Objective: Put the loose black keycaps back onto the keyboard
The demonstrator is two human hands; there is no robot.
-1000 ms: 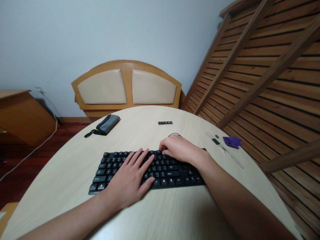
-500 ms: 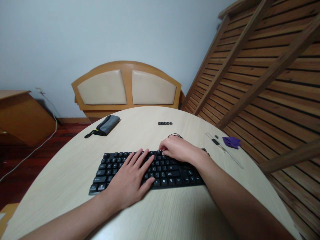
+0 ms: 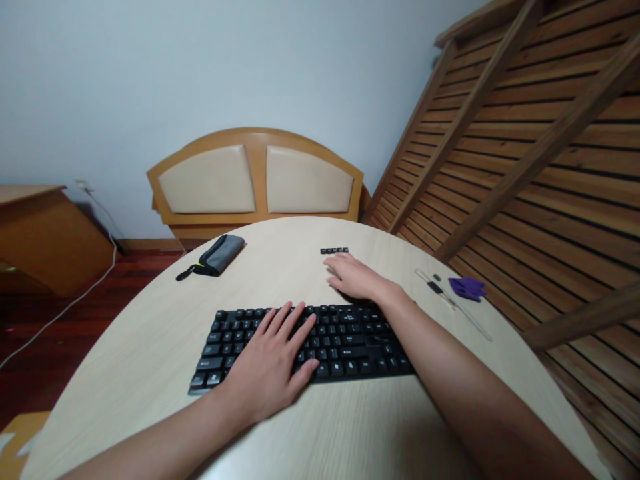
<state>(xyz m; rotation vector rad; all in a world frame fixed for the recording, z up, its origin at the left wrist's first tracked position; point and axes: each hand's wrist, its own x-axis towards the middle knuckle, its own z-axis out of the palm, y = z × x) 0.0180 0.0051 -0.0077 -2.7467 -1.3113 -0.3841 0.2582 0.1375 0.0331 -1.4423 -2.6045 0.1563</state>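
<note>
A black keyboard (image 3: 345, 350) lies on the round table in front of me. My left hand (image 3: 275, 360) rests on it with the fingers spread over the keys. Beyond the keyboard's back edge, my right hand (image 3: 353, 277) reaches out, thumb and fingers apart and nothing visible between them. Just past its fingertips sits a short row of small black keycaps (image 3: 334, 251). A dark cable partly shows under my right hand, and my right forearm crosses the keyboard's right end, hiding part of it.
On the table's right are a thin wire tool with a black grip (image 3: 435, 287), a small dark piece (image 3: 437, 277) and a crumpled purple cloth (image 3: 467, 289). A grey zip pouch (image 3: 220, 255) lies at the back left. A wooden headboard (image 3: 257, 170) stands behind the table (image 3: 150, 333).
My right hand has left the keyboard's back row, moved forward toward the row of keycaps, and its fingers have spread. My left hand stays on the keys. The view has shifted slightly.
</note>
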